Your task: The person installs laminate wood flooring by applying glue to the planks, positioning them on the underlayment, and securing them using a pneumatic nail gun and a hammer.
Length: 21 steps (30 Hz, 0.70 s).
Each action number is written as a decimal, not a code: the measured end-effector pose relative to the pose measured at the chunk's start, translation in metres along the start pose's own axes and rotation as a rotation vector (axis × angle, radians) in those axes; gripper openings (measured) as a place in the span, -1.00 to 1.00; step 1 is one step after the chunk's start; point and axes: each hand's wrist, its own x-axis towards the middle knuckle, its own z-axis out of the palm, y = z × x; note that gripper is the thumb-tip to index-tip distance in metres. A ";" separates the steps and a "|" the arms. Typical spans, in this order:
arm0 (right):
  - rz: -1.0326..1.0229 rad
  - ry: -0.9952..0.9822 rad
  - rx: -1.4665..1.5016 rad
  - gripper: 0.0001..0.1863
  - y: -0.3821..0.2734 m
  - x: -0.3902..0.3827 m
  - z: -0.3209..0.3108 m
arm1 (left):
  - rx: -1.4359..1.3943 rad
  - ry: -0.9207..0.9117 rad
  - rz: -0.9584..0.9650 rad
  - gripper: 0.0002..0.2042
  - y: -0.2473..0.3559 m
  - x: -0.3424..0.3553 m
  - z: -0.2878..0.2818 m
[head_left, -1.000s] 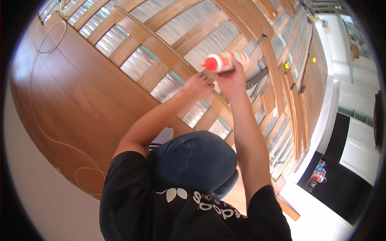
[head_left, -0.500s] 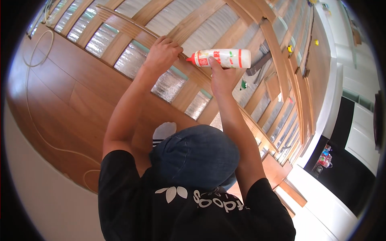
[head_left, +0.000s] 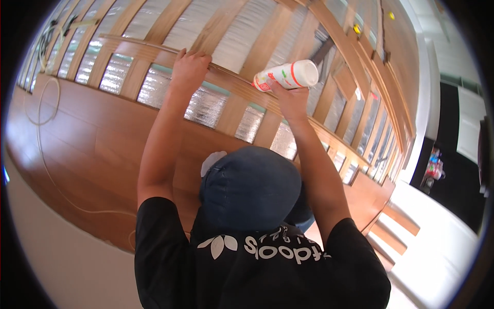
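A white squeeze bottle [head_left: 294,76] with red and green print is in my right hand [head_left: 289,100], its fingers wrapped round it. The bottle slants, base toward the upper right and its lower-left end close over a long floorboard [head_left: 231,80]. Its tip is hidden. To the left, my left hand [head_left: 191,67] grips the same floorboard, fingertips curled over its far edge. That board lies across several wooden slats [head_left: 218,32], with silvery foil sheeting [head_left: 207,105] between them.
Finished wood flooring [head_left: 103,139] spreads on the near left, with a thin pale hose [head_left: 43,154] looping over it. More loose boards [head_left: 350,51] lean at the right. Yellow round objects [head_left: 356,29] sit beyond. A white cabinet [head_left: 471,126] stands far right.
The bottle has tipped, its base rising toward me and its red nozzle dropping out of sight. My left hand has shifted left along the floorboard. The whole view has also shifted somewhat.
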 end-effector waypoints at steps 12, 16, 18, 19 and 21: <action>0.080 0.319 -0.177 -0.71 0.036 -0.078 -0.224 | 0.106 -0.397 0.193 -0.82 0.133 0.019 0.031; 0.119 0.413 -0.318 -0.68 0.044 -0.104 -0.297 | 0.068 -0.435 0.200 -0.80 0.133 0.019 0.024; 0.137 0.438 -0.337 -0.68 0.047 -0.113 -0.330 | 0.124 -0.479 0.153 -0.70 0.137 0.018 0.021; 0.136 0.465 -0.397 -0.68 0.049 -0.119 -0.346 | 0.137 -0.502 0.169 -0.70 0.140 0.018 0.021; 0.151 0.509 -0.385 -0.65 0.053 -0.127 -0.377 | 0.173 -0.480 0.102 -0.68 0.144 0.017 0.024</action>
